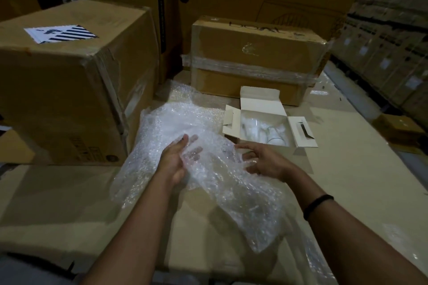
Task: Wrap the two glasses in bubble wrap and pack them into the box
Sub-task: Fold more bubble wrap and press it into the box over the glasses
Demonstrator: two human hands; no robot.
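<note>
A large crumpled sheet of bubble wrap (201, 164) lies on the cardboard work surface in front of me. My left hand (178, 157) grips its edge, fingers tucked under a fold and showing through the plastic. My right hand (264, 159) hovers at the sheet's right side with fingers spread, touching or just above it. Behind the right hand stands a small white box (298, 132) with its flaps open. Inside it lies a clear glass (275, 139) on its side beside a pale wrapped bundle (250, 127). Whether a glass sits inside the sheet I hold is hidden.
A big brown carton (69, 81) stands at the left, a taped carton (254, 60) behind the white box, taller cartons beyond. A small brown box (400, 129) sits at the right edge. Stacked cartons line the right wall. The cardboard surface (347, 169) extends right of the box.
</note>
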